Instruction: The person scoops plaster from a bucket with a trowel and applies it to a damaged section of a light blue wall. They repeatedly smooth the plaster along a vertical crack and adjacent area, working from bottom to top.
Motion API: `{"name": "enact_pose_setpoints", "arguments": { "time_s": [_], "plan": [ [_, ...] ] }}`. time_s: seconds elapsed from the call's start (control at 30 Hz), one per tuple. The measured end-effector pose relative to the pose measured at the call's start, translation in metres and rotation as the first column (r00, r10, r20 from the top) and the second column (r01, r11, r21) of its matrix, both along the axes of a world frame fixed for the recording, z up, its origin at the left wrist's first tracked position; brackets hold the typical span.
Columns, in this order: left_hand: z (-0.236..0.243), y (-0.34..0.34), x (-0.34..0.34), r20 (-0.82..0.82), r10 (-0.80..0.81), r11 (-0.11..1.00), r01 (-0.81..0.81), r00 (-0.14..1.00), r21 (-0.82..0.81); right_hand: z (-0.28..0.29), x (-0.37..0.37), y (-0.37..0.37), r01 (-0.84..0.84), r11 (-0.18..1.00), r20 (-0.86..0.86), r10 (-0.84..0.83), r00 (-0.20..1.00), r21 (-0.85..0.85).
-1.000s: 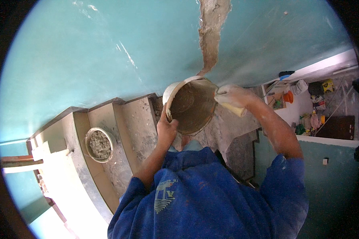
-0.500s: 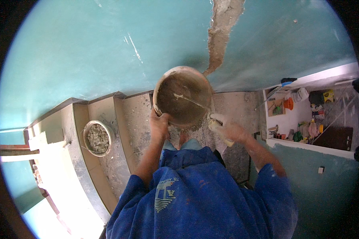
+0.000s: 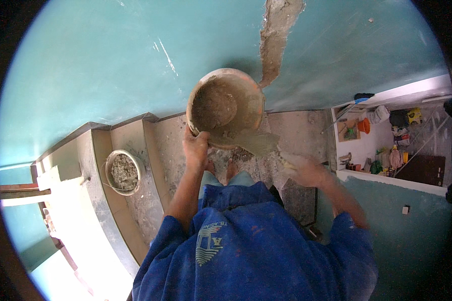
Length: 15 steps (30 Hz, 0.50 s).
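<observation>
At the far left of the frame a pale step edge (image 3: pixel 93 236) curves down toward the bottom, and just right of it, at left centre, a round bucket (image 3: pixel 122 172) with grey mortar in it sits on the stair tread (image 3: pixel 143 200). Further right, near the centre, the left hand (image 3: pixel 196 148) reaches up from the blue sleeve and grips the lower rim of a mortar-caked bowl (image 3: pixel 226 108), fingers curled tight over the edge; the bowl sits at upper centre of the frame, tilted so its crusted inside faces the camera, in front of the teal wall (image 3: pixel 110 65). Just above and right of the bowl a ragged strip of bare plaster (image 3: pixel 276 35) runs up the wall. Below the bowl's right side a trowel blade (image 3: pixel 256 142) loaded with wet mortar touches its rim, and the right hand (image 3: pixel 304 170), blurred, is closed around the trowel's handle at centre right. At the far right an opening shows a cluttered floor below (image 3: pixel 386 145).
</observation>
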<state>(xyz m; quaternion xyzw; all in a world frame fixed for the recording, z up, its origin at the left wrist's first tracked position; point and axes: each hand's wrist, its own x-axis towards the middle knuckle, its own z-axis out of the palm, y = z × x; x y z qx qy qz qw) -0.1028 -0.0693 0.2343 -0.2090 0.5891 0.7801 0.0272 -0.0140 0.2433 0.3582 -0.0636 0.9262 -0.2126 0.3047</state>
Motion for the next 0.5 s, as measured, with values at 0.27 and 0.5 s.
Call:
{"name": "enact_pose_setpoints", "arguments": {
  "time_s": [0.27,0.5],
  "plan": [
    [0.009,0.0,0.0,-0.058,-0.108,0.98,0.097,0.992,-0.176,-0.008,-0.024,0.002,-0.039,0.914,-0.089,0.081,0.993,0.403],
    [0.024,0.013,0.001,-0.009,-0.107,0.954,0.1,0.994,-0.281,-0.051,-0.013,-0.05,-0.076,0.992,-0.13,0.089,0.988,0.099]
  ]
}}
